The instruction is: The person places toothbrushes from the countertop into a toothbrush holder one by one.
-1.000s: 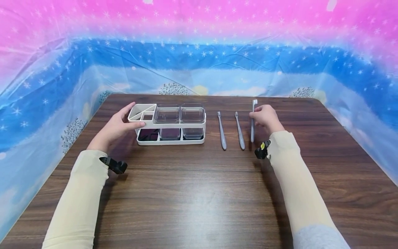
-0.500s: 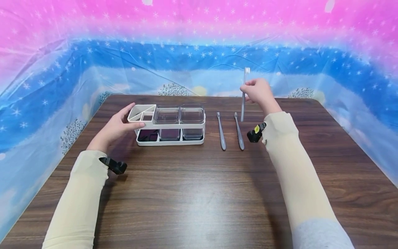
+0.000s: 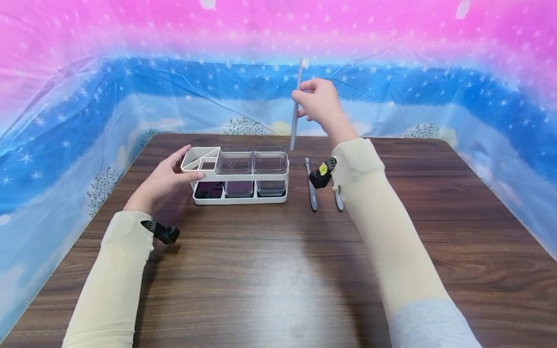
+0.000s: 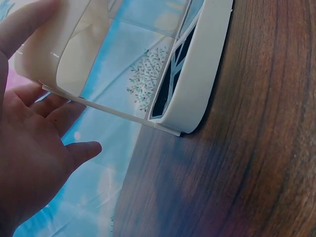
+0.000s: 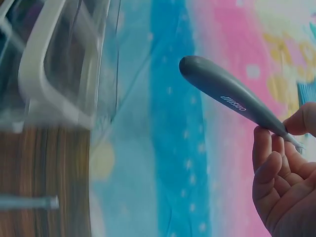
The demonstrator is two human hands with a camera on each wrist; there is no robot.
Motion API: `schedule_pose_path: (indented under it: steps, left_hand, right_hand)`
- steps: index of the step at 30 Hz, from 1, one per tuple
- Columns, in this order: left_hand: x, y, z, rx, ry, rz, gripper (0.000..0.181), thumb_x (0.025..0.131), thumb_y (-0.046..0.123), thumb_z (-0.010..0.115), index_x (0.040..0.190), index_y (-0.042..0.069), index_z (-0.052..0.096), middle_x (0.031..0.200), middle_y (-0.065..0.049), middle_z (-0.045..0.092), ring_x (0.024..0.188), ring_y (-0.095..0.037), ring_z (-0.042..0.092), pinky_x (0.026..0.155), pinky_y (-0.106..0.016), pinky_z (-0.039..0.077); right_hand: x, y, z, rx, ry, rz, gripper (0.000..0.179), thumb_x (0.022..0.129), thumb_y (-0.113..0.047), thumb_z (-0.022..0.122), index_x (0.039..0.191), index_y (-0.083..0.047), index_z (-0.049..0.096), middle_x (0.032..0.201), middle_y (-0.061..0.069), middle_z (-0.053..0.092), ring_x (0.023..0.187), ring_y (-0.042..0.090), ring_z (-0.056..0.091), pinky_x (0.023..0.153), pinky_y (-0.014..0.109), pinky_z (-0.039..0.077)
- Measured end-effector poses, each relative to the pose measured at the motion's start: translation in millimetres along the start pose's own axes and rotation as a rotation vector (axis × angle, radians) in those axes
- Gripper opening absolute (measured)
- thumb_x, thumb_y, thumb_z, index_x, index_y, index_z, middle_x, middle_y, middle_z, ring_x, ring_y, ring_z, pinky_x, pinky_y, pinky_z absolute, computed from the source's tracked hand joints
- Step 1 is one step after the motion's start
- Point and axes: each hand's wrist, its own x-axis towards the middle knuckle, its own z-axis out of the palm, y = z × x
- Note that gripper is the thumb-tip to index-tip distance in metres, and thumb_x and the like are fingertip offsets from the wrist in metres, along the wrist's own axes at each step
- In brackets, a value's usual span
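A grey toothbrush point(image 3: 297, 106) stands nearly upright in the air, bristles up, pinched between thumb and fingers of my right hand point(image 3: 319, 101). In the right wrist view its thick handle end point(image 5: 217, 86) points away from the fingers. My left hand point(image 3: 163, 181) grips the left end of a white two-tier toothbrush holder point(image 3: 243, 177), thumb at the front and fingers behind. Dividers split the holder's upper left part into small slots. Clear cups point(image 3: 270, 162) sit in the tier beside them. The toothbrush's lower end is just above and right of the holder's back corner.
Two more grey toothbrushes lie on the wooden table right of the holder: one toothbrush point(image 3: 312, 193) shows mostly, the other toothbrush point(image 3: 339, 200) is largely behind the right wrist camera point(image 3: 323, 174) and sleeve. A patterned cloth point(image 3: 243, 101) surrounds the table's back and sides.
My right hand has lifted the toothbrush off the table and carried it up and left toward the holder. The left hand and holder have stayed in place.
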Motion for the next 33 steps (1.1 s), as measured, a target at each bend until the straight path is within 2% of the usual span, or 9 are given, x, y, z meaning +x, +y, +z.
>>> schedule_pose_path:
  steps: [7,16,24,31,33]
  left_hand:
    - [0.4,0.1,0.0,-0.003,-0.004,0.005,0.097,0.089,0.028,0.069,0.157,0.020,0.000,0.154,-0.019,0.027,0.137,-0.032,0.032,0.108,-0.051,0.031]
    - [0.4,1.0,-1.7,0.002,-0.011,0.002,0.098,0.088,0.028,0.070,0.157,0.020,0.001,0.155,-0.018,0.027,0.136,-0.031,0.033,0.108,-0.050,0.032]
    - [-2.9,-0.5,-3.5,0.028,0.011,-0.033,0.100,0.086,0.034,0.073,0.157,0.025,0.003,0.159,-0.013,0.017,0.143,-0.032,0.022,0.111,-0.054,0.026]
    - [-2.6,0.4,-3.4,0.037,0.002,-0.025,0.099,0.086,0.035,0.072,0.157,0.024,0.003,0.159,-0.015,0.018,0.140,-0.034,0.027,0.110,-0.055,0.027]
    - [-2.6,0.9,-3.4,0.049,0.003,-0.022,0.099,0.086,0.036,0.072,0.157,0.023,0.004,0.159,-0.015,0.016,0.142,-0.034,0.025,0.110,-0.055,0.026]
  right_hand:
    - [-7.9,-25,45,0.094,-0.055,-0.066,0.032,0.093,-0.017,0.059,0.122,-0.003,0.060,0.112,0.009,0.068,0.068,0.015,0.067,0.055,0.023,0.049]
    - [-14.9,-38,86,0.168,-0.097,-0.108,0.028,0.093,-0.014,0.060,0.118,-0.003,0.059,0.101,0.008,0.066,0.072,0.020,0.067,0.064,0.027,0.053]
    - [-24.5,-42,109,0.178,-0.058,-0.191,0.025,0.093,-0.010,0.060,0.117,-0.003,0.059,0.094,0.007,0.067,0.074,0.023,0.067,0.065,0.024,0.053]
    - [-28.5,-40,119,0.138,-0.065,-0.219,0.024,0.093,-0.011,0.059,0.116,-0.004,0.059,0.095,0.006,0.066,0.075,0.018,0.068,0.060,0.024,0.050]
    - [-29.8,-39,122,0.116,-0.069,-0.232,0.024,0.092,-0.011,0.058,0.116,-0.006,0.059,0.095,0.004,0.067,0.077,0.017,0.067,0.060,0.023,0.049]
